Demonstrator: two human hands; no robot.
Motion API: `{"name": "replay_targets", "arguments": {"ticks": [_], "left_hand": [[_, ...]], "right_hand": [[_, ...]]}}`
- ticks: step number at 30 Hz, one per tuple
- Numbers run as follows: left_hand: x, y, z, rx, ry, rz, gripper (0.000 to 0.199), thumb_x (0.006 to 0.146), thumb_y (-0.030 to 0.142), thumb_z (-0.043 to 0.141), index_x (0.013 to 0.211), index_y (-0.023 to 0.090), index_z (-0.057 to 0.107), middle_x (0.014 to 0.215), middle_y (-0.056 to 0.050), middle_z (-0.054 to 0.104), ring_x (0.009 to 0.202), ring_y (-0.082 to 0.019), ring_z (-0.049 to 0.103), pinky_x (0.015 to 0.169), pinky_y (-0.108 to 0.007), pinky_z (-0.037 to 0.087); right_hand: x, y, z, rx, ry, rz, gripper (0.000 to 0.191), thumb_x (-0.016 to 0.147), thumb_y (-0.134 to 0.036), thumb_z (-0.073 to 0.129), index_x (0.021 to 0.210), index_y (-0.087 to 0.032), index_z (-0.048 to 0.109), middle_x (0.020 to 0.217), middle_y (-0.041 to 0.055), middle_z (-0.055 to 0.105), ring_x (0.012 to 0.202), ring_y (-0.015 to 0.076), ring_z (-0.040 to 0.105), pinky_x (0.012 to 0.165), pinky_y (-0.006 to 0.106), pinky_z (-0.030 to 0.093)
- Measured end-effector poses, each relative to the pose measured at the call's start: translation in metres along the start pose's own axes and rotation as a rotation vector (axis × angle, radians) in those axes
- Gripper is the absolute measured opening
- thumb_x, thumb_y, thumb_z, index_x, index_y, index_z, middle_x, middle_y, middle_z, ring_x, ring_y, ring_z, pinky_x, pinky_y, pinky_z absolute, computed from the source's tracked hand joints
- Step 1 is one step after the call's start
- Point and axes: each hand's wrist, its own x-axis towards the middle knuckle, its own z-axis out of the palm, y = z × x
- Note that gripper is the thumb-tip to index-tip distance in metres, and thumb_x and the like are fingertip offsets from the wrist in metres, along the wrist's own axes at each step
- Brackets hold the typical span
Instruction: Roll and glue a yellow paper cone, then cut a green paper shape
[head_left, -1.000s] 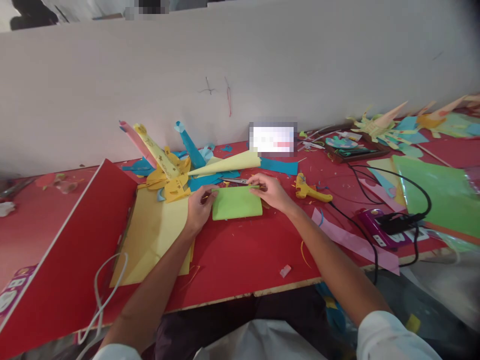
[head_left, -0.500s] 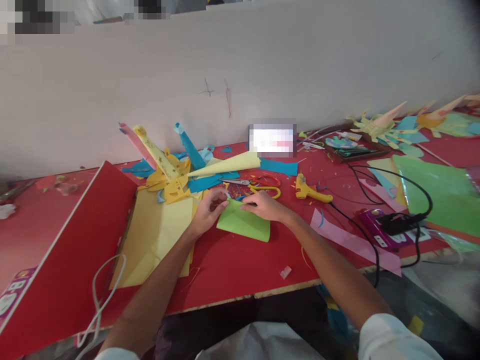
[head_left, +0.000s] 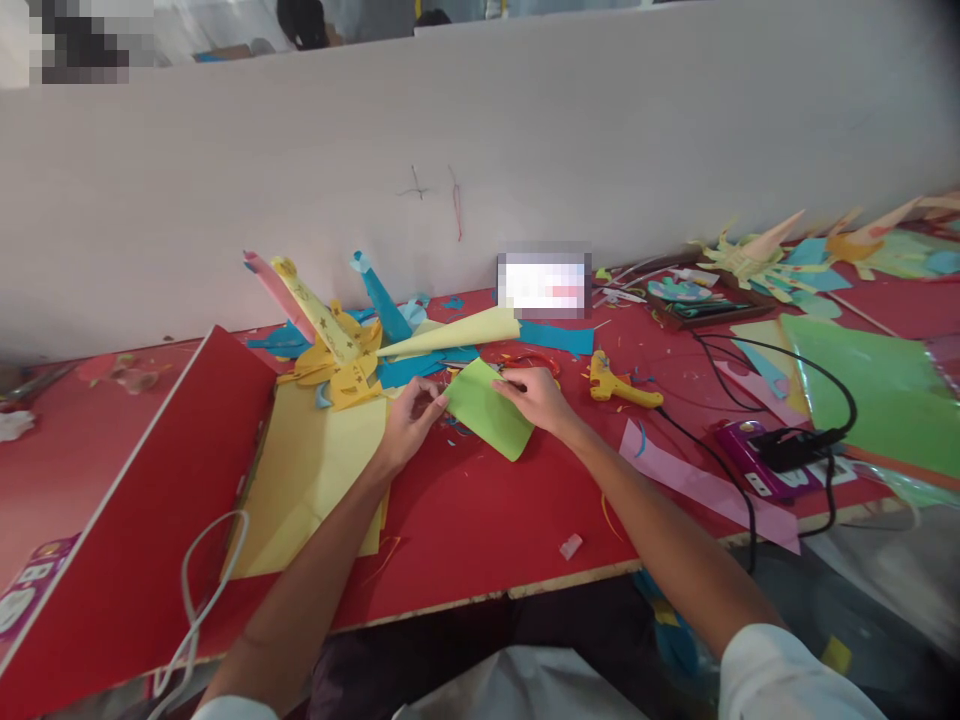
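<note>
Green paper hangs tilted between the two hands, over the red table, one corner pointing down toward the person. The right hand is clamped on its upper right edge, thumb and fingers pinching. The left hand is at its left corner, thumb touching; whether those fingers grip it, I cannot tell. Yellow sheets lie beside the left hand, and a glue gun lies right of the right hand.

Lime-green paper, red table
</note>
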Motion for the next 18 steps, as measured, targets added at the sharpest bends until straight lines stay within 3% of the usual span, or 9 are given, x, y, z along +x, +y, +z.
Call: {"name": "replay_targets", "arguments": {"ticks": [5,11,18], "left_hand": [[0.001,0.001,-0.001,0.04,-0.012,-0.002,0.048,0.09,0.066,0.072,0.083,0.023,0.051,0.083,-0.001,0.06,0.069,-0.014,0.056,0.065,-0.028,0.052],[0.003,-0.007,-0.001,0.002,-0.072,-0.097,0.052,0.086,0.065,0.075,0.083,0.024,0.044,0.074,0.004,0.051,0.063,-0.012,0.053,0.06,-0.026,0.048],[0.004,-0.008,-0.003,0.053,-0.036,-0.094,0.047,0.086,0.058,0.077,0.08,0.022,0.046,0.075,0.004,0.049,0.065,-0.011,0.05,0.059,-0.024,0.044]], "right_hand": [[-0.001,-0.001,-0.001,-0.01,0.009,-0.001,0.071,0.096,-0.085,0.042,0.062,-0.024,0.03,0.057,-0.0025,0.031,0.055,0.0139,0.032,0.056,0.031,0.023],[-0.002,0.0,0.002,-0.012,-0.001,0.004,0.068,0.098,-0.081,0.044,0.063,-0.024,0.03,0.058,-0.0024,0.031,0.057,0.0139,0.032,0.057,0.032,0.023],[-0.003,-0.002,0.0,-0.015,-0.014,0.008,0.065,0.1,-0.076,0.045,0.065,-0.024,0.03,0.06,-0.0024,0.03,0.059,0.0142,0.031,0.059,0.032,0.023]]}}
